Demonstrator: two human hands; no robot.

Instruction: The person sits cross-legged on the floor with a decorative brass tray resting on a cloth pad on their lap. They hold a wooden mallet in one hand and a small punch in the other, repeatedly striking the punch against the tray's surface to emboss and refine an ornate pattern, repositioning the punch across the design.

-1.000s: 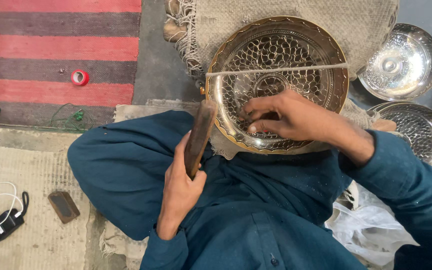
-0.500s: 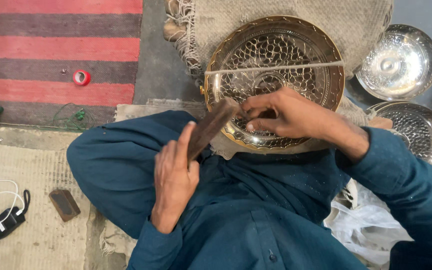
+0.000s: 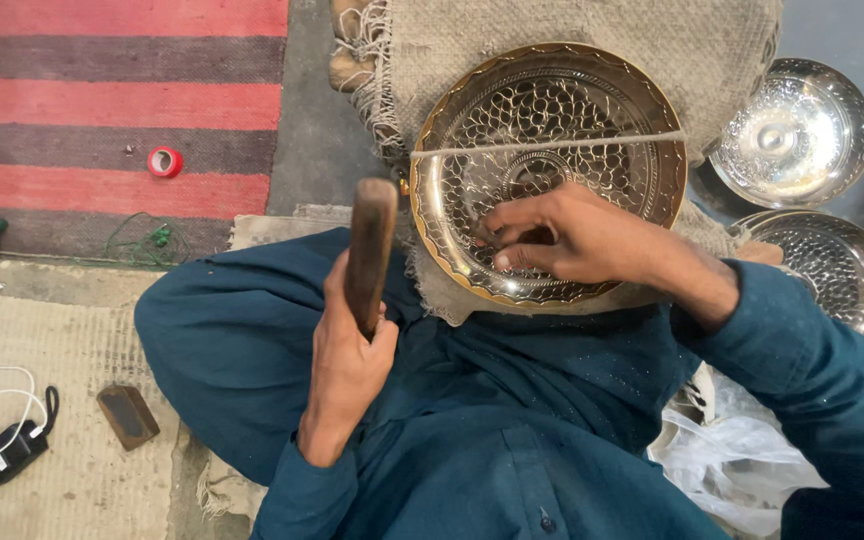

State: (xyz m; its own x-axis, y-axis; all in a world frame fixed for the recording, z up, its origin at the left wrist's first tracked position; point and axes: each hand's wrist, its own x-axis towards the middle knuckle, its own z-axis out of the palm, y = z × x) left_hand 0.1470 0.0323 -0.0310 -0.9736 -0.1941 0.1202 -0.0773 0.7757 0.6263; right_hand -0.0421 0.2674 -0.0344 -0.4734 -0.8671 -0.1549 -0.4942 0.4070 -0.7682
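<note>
A round brass bowl (image 3: 592, 90) with an engraved scale pattern lies tilted on burlap cloth (image 3: 572, 30) in front of my lap. A thin string (image 3: 552, 143) runs across its face. My right hand (image 3: 572, 240) rests inside the bowl's lower part, fingers pinched on a small dark tool (image 3: 482, 235) that is mostly hidden. My left hand (image 3: 347, 350) grips a brown wooden mallet (image 3: 370, 240), held nearly upright just left of the bowl's rim and clear of it.
Two shiny silver-coloured bowls (image 3: 802, 135) (image 3: 837, 265) lie at the right. A red-striped rug (image 3: 102, 100) with a red tape roll (image 3: 165, 161) is at the upper left. A black charger (image 3: 12, 450), a small dark block (image 3: 128, 416) and a white plastic bag (image 3: 742, 470) lie nearby.
The mallet swung down toward my right hand half a second ago and is now raised back upright. My right hand stayed in the bowl.
</note>
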